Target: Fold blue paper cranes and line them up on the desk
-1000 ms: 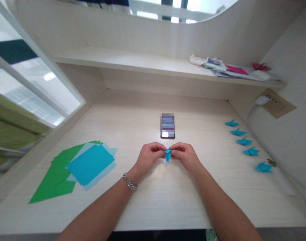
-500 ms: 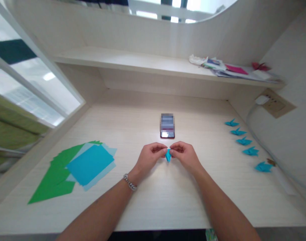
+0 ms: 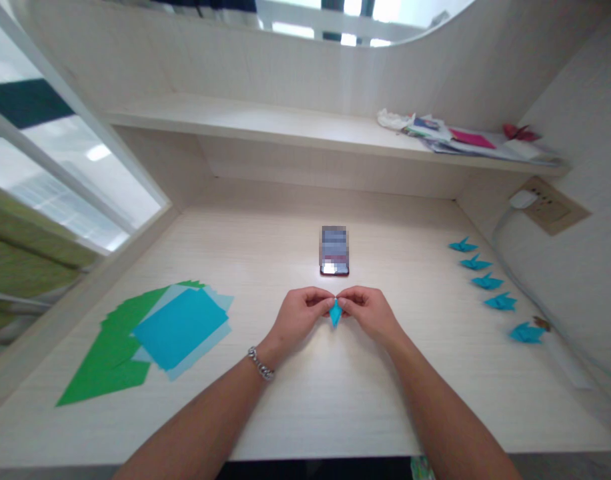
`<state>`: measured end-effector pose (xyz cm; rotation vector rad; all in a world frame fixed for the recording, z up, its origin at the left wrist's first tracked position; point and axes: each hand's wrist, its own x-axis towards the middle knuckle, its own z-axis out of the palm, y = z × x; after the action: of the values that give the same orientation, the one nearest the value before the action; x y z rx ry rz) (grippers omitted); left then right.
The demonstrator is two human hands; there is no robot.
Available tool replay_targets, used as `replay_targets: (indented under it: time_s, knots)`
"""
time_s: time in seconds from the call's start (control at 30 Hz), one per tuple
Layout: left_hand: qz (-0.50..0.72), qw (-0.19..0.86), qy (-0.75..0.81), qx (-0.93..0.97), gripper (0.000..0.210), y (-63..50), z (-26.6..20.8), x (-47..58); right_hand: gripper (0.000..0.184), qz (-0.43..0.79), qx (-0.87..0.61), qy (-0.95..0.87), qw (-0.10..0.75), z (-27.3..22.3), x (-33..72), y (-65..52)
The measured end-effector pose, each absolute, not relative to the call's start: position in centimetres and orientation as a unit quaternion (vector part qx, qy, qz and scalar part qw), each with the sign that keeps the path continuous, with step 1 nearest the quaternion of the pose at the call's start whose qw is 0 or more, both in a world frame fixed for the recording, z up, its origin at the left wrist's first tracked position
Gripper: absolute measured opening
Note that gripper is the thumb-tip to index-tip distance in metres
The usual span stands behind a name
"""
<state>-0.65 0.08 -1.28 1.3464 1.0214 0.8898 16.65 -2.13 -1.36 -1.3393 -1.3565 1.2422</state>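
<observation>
Along right edge of surface (image 3: 310,407), five origami cranes (image 3: 500,302) look finished; left hand (image 3: 301,313) and right hand (image 3: 369,312) pinch blue paper (image 3: 335,315), seemingly part-folded; toward left edge, blue sheets (image 3: 183,328) unfolded.

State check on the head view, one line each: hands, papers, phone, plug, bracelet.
Left hand: pinching folded blue paper
Right hand: pinching the same paper
Folded blue paper: small, pointed end toward the person
Five blue figures: folded, in a row
Blue sheets: flat, overlapping green sheets
Green sheets: fanned, partly covered
Phone: screen lit
Plug: inserted
Bracelet: worn
</observation>
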Motion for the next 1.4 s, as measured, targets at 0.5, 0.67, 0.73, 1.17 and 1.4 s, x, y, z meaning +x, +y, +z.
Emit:
replay_targets:
  time_s: [0.5, 0.67, 0.73, 1.17, 1.4]
  knots:
    - [0.379, 0.566, 0.436, 0.589, 0.017, 0.0, -1.4, -0.7, 0.016, 0.515, -0.539, -0.52, 0.417, -1.5, 16.7, -2.0]
    - [0.397, 0.572, 0.426, 0.577, 0.016, -0.1, -1.6, -0.6, 0.02, 0.537, -0.528, -0.486, 0.444, -2.0, 16.4, -1.8]
    - [0.409, 0.573, 0.424, 0.57, 0.017, -0.1, -1.7, -0.6, 0.022, 0.542, -0.518, -0.483, 0.453, -2.0, 16.3, -1.8]
    - [0.431, 0.579, 0.418, 0.551, 0.027, -0.1, -1.4, -0.6, 0.021, 0.503, -0.539, -0.513, 0.441, -1.7, 15.9, -2.1]
    - [0.385, 0.587, 0.415, 0.579, 0.018, -0.3, -1.3, -0.2, 0.024, 0.475, -0.548, -0.476, 0.497, -1.7, 15.4, -2.0]
